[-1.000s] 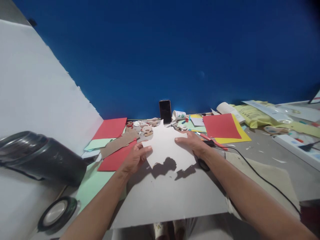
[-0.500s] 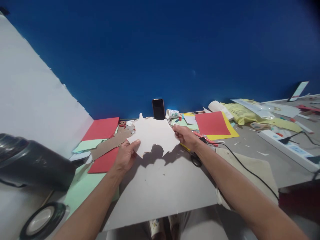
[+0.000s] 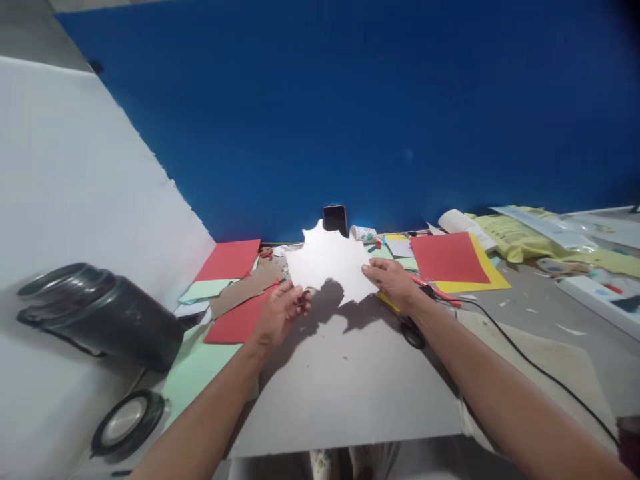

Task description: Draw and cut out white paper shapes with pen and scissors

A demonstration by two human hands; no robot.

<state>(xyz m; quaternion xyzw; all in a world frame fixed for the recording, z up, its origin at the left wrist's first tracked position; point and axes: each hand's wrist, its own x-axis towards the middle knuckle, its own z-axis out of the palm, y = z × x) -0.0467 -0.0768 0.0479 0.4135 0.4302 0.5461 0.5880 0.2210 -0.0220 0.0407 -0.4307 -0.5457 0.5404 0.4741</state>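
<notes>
One dark flask [image 3: 125,317], two red sheets [image 3: 229,260], the left hand [image 3: 280,313] at one jagged white paper [image 3: 327,260], grip unclear; the paper, above the surface [image 3: 345,393], partly hides one phone [image 3: 335,219]; one cup [image 3: 364,234]; the right hand [image 3: 395,283] pinching the paper's edge; one red sheet [image 3: 449,258] over one yellow sheet [image 3: 493,277].

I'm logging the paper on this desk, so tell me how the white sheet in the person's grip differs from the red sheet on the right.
The white sheet has a jagged outline; the red sheet has straight edges. The white sheet is gripped by the right hand; the red sheet lies over a yellow sheet. Both look plain, each in one colour.
</notes>
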